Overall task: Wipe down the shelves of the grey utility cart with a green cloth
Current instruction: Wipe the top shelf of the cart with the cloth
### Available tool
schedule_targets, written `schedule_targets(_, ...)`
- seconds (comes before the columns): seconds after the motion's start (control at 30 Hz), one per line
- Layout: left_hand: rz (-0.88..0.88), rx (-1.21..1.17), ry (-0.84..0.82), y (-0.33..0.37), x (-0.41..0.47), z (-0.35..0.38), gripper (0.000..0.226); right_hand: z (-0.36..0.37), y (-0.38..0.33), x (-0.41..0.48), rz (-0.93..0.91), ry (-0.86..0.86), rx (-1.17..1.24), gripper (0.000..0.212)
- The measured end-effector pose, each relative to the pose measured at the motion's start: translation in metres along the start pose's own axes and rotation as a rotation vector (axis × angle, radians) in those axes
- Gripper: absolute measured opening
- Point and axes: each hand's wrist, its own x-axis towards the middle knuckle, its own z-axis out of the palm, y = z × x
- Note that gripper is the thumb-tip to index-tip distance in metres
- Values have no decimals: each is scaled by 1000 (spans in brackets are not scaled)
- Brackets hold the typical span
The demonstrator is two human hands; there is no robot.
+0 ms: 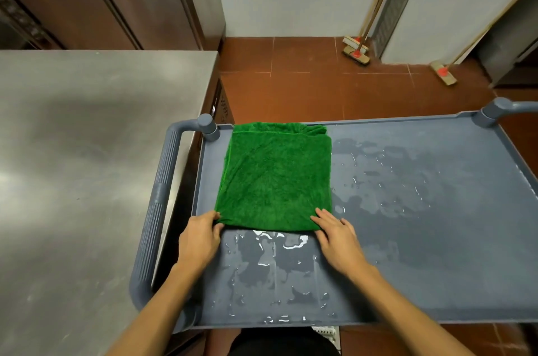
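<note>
Red-brown floor tiles (320, 87) are running back to a pale wall where brooms (356, 52) are leaning, and a steel counter (87, 151) is filling the left side. Beside it, the grey utility cart (436, 239) is showing its top shelf, with water pooling and beading across it. A folded green cloth (276, 178) is lying flat on the shelf's left half, reaching the far rim. The left hand (201, 236) is pinching the cloth's near left corner, while the right hand (337, 239) is gripping the near right corner, fingers lying on top of it.
</note>
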Motion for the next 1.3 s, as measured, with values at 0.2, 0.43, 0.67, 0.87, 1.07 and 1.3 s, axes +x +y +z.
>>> schedule_targets(0.2,-1,-15,-4,0,-7,-4,16,1,-6,-6,19,7,-1,42)
schedule_targets(0.43,19,-9,-39,-4,-23,-4,18,0,-11,-20,41,6,12,43)
schedule_targets(0.67,45,22,-72,-7,-45,-4,19,4,-17,-39,71,39,86,41)
schedule_targets(0.87,36,55,-88,-13,-66,-2,18,15,-21,-59,85,49,89,41)
schedule_targets(1.07,79,49,-78,-20,-79,-1,16,20,-23,-75,104,40,77,40)
schedule_targets(1.3,83,95,-82,-25,-100,0,18,27,-26,-94,107,47,79,40)
